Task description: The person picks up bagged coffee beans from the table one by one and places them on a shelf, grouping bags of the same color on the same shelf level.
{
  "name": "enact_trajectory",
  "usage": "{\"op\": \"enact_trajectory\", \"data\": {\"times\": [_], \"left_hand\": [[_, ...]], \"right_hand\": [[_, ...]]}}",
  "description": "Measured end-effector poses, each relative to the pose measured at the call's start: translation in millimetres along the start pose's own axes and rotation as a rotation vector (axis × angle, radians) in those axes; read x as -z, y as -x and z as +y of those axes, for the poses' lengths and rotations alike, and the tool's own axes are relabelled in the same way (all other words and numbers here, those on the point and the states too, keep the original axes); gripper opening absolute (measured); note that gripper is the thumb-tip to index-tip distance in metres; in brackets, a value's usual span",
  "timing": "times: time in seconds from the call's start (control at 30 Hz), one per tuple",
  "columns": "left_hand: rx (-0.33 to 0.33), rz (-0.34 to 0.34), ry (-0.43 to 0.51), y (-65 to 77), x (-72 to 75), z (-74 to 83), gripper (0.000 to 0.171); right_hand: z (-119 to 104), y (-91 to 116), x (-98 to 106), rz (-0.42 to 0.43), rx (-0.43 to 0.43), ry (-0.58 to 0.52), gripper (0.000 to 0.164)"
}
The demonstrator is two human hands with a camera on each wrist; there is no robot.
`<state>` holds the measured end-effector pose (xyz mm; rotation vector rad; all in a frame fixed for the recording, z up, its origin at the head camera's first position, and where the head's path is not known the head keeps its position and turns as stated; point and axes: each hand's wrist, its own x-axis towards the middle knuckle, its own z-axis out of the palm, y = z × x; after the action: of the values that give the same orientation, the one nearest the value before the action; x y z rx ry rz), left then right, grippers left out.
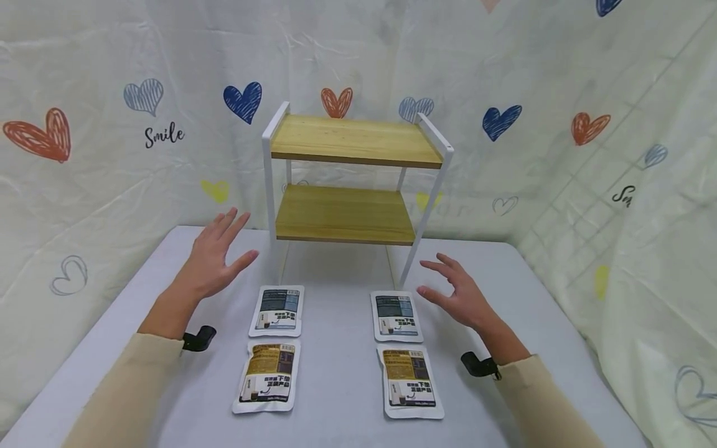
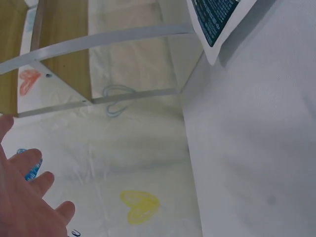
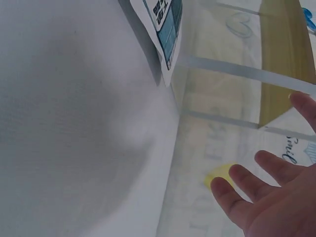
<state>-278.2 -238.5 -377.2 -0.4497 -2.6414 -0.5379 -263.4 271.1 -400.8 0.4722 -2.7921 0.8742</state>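
Observation:
Over the left part of the table, my left hand (image 1: 210,261) hovers with fingers extended and thumb spread, holding nothing. My right hand (image 1: 460,294) is raised on the other side, fingers apart and also holding nothing. Between the hands lie two flat pouches with blue labels, a left one (image 1: 277,311) and a right one (image 1: 396,316). Nearer to me are two pouches with brown-gold labels, one on the left (image 1: 267,376) and one on the right (image 1: 410,381). A two-tier rack (image 1: 344,214) with wooden shelves and a white frame stands behind them.
The white table (image 1: 336,373) carries the rack at its back edge. A pale curtain (image 1: 381,50) printed with hearts hangs behind and along the sides. Each wrist wears a small black camera, a left one (image 1: 199,338) and a right one (image 1: 479,365).

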Motion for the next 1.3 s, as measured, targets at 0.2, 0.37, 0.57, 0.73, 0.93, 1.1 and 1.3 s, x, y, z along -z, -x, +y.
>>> {"op": "enact_trajectory", "data": {"times": [0.2,0.37,0.57,0.73,0.93,1.1,1.3], "left_hand": [[-0.015,0.027,0.099,-5.3,-3.3,4.9,0.080],[-0.018,0.072,0.175,-9.8,-5.3,10.6,0.075],[-0.045,0.147,0.276,-17.7,-8.5,18.5,0.064],[-0.083,0.202,0.354,-26.0,-9.4,24.8,0.054],[-0.106,0.250,0.448,-35.6,-8.4,32.5,0.044],[-0.063,0.295,0.534,-42.3,-5.6,38.9,0.040],[-0.045,0.354,0.609,-48.7,-1.3,44.8,0.036]], "right_hand": [[-3,3,-8,-0.005,-0.022,-0.076,0.064],[-5,7,-15,-0.013,-0.036,-0.138,0.061],[-14,10,-22,-0.072,-0.153,-0.204,0.062],[-18,10,-26,-0.123,-0.246,-0.236,0.068],[-22,11,-30,-0.145,-0.308,-0.240,0.071],[-26,10,-34,-0.153,-0.339,-0.219,0.070],[-27,9,-36,-0.192,-0.359,-0.230,0.068]]}}
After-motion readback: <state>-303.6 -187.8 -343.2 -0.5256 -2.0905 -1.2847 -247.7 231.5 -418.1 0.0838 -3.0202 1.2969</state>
